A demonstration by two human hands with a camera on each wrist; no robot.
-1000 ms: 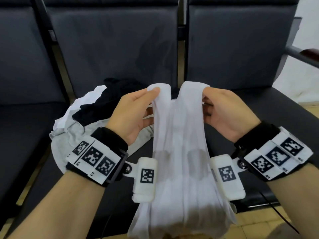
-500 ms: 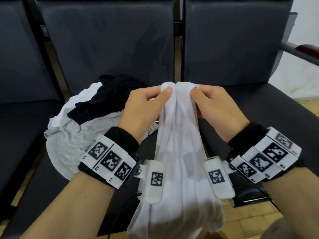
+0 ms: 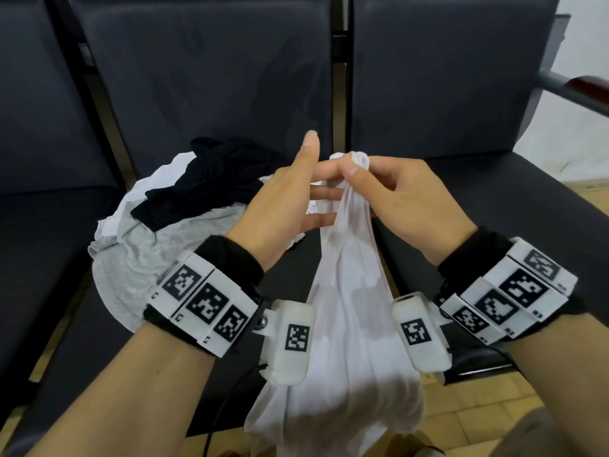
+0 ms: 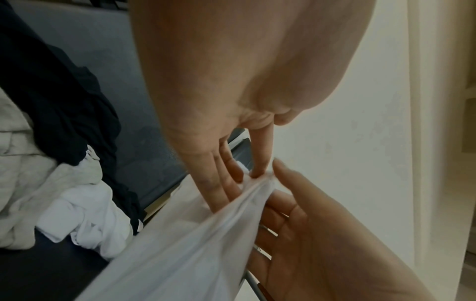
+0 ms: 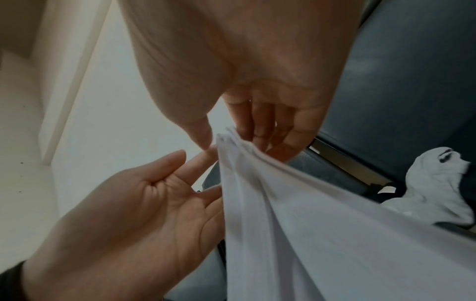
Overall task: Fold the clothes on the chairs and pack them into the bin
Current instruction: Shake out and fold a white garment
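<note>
A thin white garment (image 3: 349, 308) hangs down between my wrists in front of the black chairs. My right hand (image 3: 356, 169) pinches its bunched top between thumb and fingers, as the right wrist view shows at the garment (image 5: 309, 224) top edge. My left hand (image 3: 306, 189) is beside it with straight fingers and the thumb raised; its fingertips (image 4: 257, 173) touch the cloth (image 4: 193, 244) without gripping. The garment's lower end runs out of view at the bottom. No bin is in view.
A pile lies on the middle chair seat: a black garment (image 3: 211, 183) on top of a grey garment (image 3: 141, 255) and white cloth. The right chair seat (image 3: 494, 206) is bare, with an armrest (image 3: 583, 90) beyond. Tiled floor (image 3: 461, 407) shows below.
The two hands, each holding one top part of the white garment, came together. The right hand now holds both parts bunched, and the left hand has let go and straightened its fingers.
</note>
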